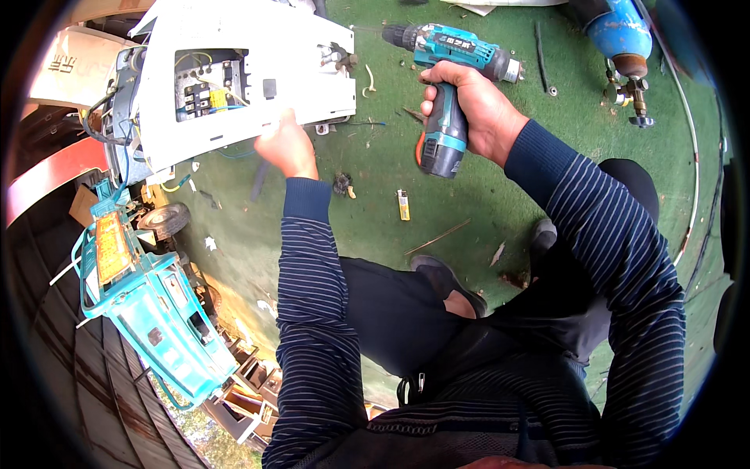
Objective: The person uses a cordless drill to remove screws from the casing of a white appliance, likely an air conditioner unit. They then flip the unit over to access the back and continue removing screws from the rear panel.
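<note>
My right hand (484,109) is wrapped round the grip of a teal and black cordless drill (457,48). The drill's thin bit points left toward a white metal casing (293,47), with a gap between them. Closed on the casing's near edge is my left hand (287,147); some of its fingers are hidden. Through a rectangular opening in the casing, a terminal block (199,98) with wires shows. Valve fittings (337,58) stick out at the casing's right end.
A blue gas cylinder (621,35) with a brass valve lies at the far right, beside a pale hose (691,148). A small yellow and white lighter (403,205) and scraps lie on the green floor (469,195). At the left stands a teal vehicle (168,320).
</note>
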`<state>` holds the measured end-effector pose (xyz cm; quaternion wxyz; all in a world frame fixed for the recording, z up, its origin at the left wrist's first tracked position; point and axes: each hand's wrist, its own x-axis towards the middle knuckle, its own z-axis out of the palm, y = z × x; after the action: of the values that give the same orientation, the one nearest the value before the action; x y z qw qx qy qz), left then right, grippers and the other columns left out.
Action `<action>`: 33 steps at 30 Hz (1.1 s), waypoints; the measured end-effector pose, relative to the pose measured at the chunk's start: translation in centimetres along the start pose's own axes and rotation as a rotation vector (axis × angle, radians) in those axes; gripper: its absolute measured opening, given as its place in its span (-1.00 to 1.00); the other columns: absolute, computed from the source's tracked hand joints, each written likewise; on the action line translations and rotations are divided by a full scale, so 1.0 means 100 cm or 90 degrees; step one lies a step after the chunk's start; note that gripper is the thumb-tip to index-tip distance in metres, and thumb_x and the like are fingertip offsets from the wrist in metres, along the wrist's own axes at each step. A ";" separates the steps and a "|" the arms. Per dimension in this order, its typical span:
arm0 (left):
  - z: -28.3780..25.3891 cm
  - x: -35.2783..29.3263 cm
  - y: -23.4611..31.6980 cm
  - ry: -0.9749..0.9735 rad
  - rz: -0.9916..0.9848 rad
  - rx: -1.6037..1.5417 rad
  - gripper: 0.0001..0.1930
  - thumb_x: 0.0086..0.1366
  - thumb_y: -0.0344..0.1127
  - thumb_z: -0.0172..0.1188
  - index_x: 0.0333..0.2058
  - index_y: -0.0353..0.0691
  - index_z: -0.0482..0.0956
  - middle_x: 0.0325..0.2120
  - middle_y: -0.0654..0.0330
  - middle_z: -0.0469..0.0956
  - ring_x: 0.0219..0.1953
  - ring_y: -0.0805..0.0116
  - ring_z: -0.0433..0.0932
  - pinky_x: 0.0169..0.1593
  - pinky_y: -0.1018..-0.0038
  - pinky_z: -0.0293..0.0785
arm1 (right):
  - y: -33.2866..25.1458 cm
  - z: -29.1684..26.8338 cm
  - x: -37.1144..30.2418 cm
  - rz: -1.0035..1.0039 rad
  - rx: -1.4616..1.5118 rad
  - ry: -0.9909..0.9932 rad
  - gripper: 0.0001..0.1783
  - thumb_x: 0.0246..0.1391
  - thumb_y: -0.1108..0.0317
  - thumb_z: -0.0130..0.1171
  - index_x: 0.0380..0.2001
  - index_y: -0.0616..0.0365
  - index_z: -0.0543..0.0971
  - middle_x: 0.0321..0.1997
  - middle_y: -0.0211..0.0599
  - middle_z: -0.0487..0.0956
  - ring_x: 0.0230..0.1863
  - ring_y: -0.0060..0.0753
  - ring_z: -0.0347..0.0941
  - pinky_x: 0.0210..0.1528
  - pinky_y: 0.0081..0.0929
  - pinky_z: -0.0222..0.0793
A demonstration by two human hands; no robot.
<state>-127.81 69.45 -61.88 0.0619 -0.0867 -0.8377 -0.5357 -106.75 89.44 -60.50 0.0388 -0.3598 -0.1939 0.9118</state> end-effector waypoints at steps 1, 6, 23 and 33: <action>0.001 -0.003 0.002 0.002 -0.008 -0.019 -0.84 0.20 -0.55 0.28 -0.31 -0.62 0.62 -0.37 0.18 0.68 -0.36 0.47 0.59 -0.27 0.44 0.49 | 0.001 0.002 -0.001 0.003 0.001 -0.002 -0.82 0.16 0.34 0.13 -0.20 0.16 0.47 -0.46 -0.41 0.51 -0.47 -0.47 0.51 -0.36 -0.40 0.54; -0.008 0.001 -0.007 -0.034 0.108 -0.013 -0.79 0.21 -0.57 0.26 -0.17 -0.54 0.62 -0.26 0.11 0.67 -0.34 0.37 0.61 -0.27 0.45 0.54 | 0.007 0.004 0.000 0.008 0.011 -0.011 -0.80 0.15 0.34 0.13 -0.19 0.17 0.46 -0.47 -0.41 0.51 -0.47 -0.46 0.51 -0.37 -0.36 0.54; -0.082 -0.051 0.092 -0.284 -0.272 0.047 -0.64 0.38 -0.14 0.26 -0.09 -0.38 0.59 -0.18 0.10 0.64 -0.24 0.45 0.60 -0.18 0.52 0.54 | -0.010 0.002 -0.001 0.000 0.027 -0.022 -0.87 0.13 0.35 0.14 -0.27 0.12 0.48 -0.46 -0.40 0.51 -0.46 -0.47 0.52 -0.35 -0.38 0.52; -0.066 0.051 0.257 -0.116 0.348 0.776 -0.26 0.09 -0.09 0.46 0.19 -0.35 0.45 -0.17 -0.09 0.64 -0.13 0.03 0.64 -0.01 0.22 0.51 | -0.023 -0.016 0.027 -0.001 0.057 -0.052 -0.83 0.11 0.35 0.16 -0.24 0.15 0.50 -0.45 -0.37 0.52 -0.47 -0.45 0.52 -0.41 -0.40 0.48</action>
<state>-127.26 74.42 -35.31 0.1622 -0.2900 -0.9400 0.0770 -107.84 92.64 -62.37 0.0480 -0.3202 -0.1547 0.9334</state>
